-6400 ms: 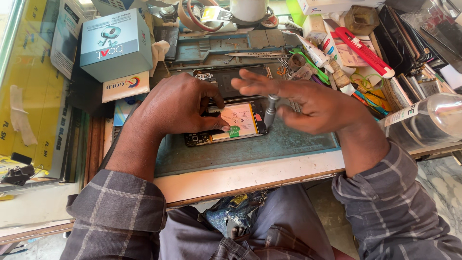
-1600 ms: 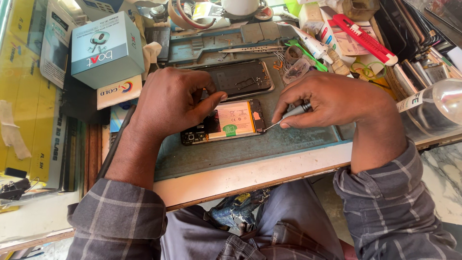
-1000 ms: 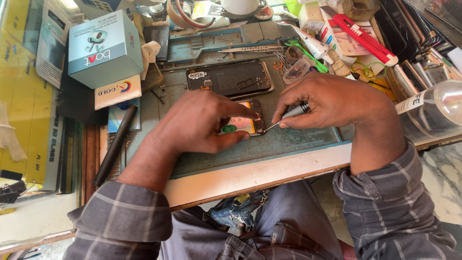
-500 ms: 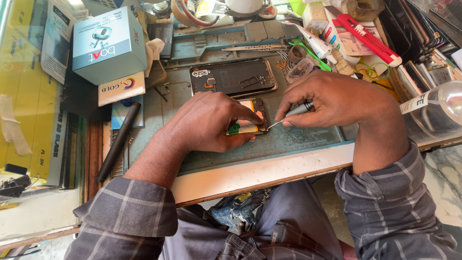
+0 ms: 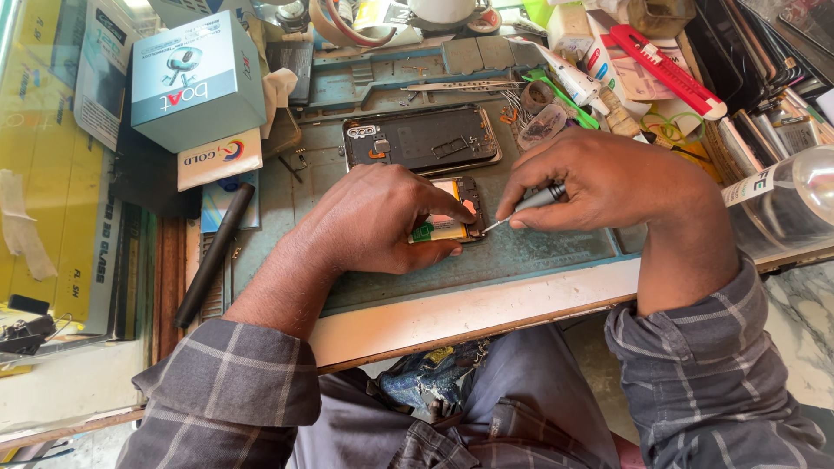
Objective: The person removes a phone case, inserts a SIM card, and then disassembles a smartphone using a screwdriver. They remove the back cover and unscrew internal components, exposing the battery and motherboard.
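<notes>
At centre of mat: I log an opened phone [image 5: 452, 221], innards up with its yellow battery showing, lying flat on the blue-green work mat [image 5: 521, 252] near the bench edge.
Left hand [image 5: 382, 221]: palm down over the phone's left part, fingers pressing it, in my judgement to stop it sliding under the tool.
Right hand [image 5: 608, 178]: closed in a pinch on a slim screwdriver [image 5: 526, 207], tip slanting to 8 o'clock onto the phone's right edge; low grip, probably for control.
At 12 o'clock: detached back cover [image 5: 423, 139], inner face up, just beyond the phone, apart from it.
At 10 o'clock: pale blue box [image 5: 195, 78], well apart.
At 9 o'clock: black pen-like rod [image 5: 213, 256] lying off the mat.
At 3 o'clock: clear bottle [image 5: 782, 208] near the right wrist.
</notes>
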